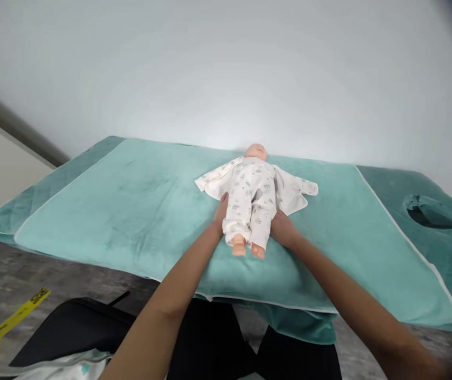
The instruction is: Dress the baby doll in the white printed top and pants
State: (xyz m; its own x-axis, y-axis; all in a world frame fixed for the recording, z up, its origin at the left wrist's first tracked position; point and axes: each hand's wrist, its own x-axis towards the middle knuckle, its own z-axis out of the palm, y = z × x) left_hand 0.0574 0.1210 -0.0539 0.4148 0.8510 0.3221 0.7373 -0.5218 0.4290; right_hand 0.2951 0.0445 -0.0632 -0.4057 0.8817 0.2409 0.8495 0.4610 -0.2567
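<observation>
A baby doll (256,151) lies on its back, head toward the wall and bare feet toward me. It has on white printed trousers (263,192), which reach up its body. A white printed shirt (289,190) is spread open beneath it, its sleeves stretched out to both sides. My left hand (220,210) is against the left edge of the trousers, thumb side up, with its other fingers hidden by the doll. On the opposite side, my right hand (283,228) touches the right trouser leg. Its fingertips are tucked out of sight at the cloth's edge.
The doll rests near the front of a padded bed with a teal cover (150,184), set against a white wall (210,68). A face hole (432,212) is at the bed's right end. A black chair (75,327) and yellow tape (10,323) are at lower left.
</observation>
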